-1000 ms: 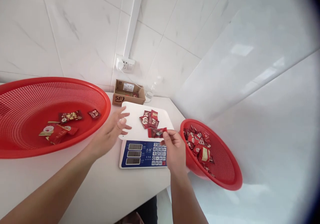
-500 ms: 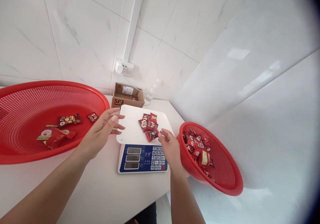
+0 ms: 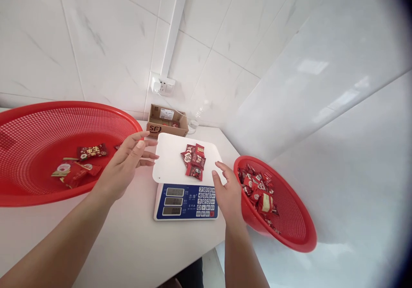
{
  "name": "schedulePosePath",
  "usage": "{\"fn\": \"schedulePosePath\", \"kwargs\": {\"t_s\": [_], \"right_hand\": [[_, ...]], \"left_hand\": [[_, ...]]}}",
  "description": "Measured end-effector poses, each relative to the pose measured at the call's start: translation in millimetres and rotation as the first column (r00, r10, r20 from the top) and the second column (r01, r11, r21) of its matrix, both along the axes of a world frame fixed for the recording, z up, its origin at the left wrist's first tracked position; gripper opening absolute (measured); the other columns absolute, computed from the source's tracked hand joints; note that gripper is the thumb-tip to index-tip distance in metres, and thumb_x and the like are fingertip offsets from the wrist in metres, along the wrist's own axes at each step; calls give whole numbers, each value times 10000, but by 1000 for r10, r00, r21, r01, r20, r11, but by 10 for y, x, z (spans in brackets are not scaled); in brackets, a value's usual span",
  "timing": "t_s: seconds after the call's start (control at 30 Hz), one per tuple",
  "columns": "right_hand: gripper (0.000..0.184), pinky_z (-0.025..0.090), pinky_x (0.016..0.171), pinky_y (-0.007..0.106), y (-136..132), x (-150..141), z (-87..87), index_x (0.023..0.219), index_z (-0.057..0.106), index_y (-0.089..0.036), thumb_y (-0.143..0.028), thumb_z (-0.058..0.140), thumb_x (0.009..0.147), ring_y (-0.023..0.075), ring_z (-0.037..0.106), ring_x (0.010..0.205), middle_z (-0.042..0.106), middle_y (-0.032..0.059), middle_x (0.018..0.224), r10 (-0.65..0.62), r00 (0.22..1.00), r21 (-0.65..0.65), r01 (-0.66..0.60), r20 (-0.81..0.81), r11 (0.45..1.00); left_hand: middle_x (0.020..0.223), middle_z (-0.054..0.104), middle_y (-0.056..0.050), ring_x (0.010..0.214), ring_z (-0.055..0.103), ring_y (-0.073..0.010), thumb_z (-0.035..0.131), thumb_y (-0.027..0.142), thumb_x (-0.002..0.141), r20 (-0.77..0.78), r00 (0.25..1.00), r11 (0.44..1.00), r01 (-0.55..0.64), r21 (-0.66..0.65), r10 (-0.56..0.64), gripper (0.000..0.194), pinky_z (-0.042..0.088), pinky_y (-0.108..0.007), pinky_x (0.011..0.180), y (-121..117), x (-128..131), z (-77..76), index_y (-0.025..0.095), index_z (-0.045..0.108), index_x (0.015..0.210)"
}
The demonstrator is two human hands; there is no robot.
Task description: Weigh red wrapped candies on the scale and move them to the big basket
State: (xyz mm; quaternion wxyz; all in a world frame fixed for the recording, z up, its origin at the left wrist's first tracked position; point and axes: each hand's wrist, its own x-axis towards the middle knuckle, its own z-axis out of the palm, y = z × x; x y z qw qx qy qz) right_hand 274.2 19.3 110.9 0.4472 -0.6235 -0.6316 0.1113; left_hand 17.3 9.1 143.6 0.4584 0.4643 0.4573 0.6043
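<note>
Several small red candy packets (image 3: 194, 160) lie in a loose pile on the white pan (image 3: 169, 153) of a digital scale (image 3: 175, 206). The scale's displays are lit too faintly to read surely. My left hand (image 3: 130, 161) hovers at the pan's left edge, fingers spread, holding nothing. At the pan's right side my right hand (image 3: 228, 189) is empty, with thumb and fingers apart. It sits between the pan and the right red basket (image 3: 294, 221), which holds many red packets (image 3: 259, 189).
A large red basket (image 3: 74, 104) at the left holds a few bigger red packets (image 3: 92, 151). Behind the scale, an open cardboard box (image 3: 167, 127) stands against the tiled wall, below a socket (image 3: 163, 85). The white table's (image 3: 138, 241) front edge slants up toward the right basket.
My right hand has let go of the lowest packet and drawn back to the right. That packet now lies flat on the pan. My left hand stays near the pan's left edge.
</note>
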Motion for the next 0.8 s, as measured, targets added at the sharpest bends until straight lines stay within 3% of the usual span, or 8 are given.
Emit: {"fn": "schedulePosePath", "kwargs": {"t_s": [0.57, 0.8], "right_hand": [[365, 423, 959, 435, -7, -33, -22, 1102, 621, -201, -420, 483, 845, 248, 554, 1111, 638, 91, 1167, 29, 999, -81, -27, 25, 996], [398, 338, 1050, 476, 156, -121, -198, 1206, 593, -232, -372, 504, 844, 260, 430, 1253, 527, 98, 1319, 218, 944, -136, -189, 248, 973]], "left_hand": [[1175, 573, -37, 858, 610, -166, 476, 594, 812, -4, 1000, 999, 20, -47, -20, 465, 513, -346, 763, -13, 14, 14, 293, 490, 1166], [1128, 584, -22, 845, 607, -158, 461, 590, 821, -23, 999, 999, 31, -44, -32, 446, 518, -339, 767, -16, 7, -5, 305, 490, 1162]]}}
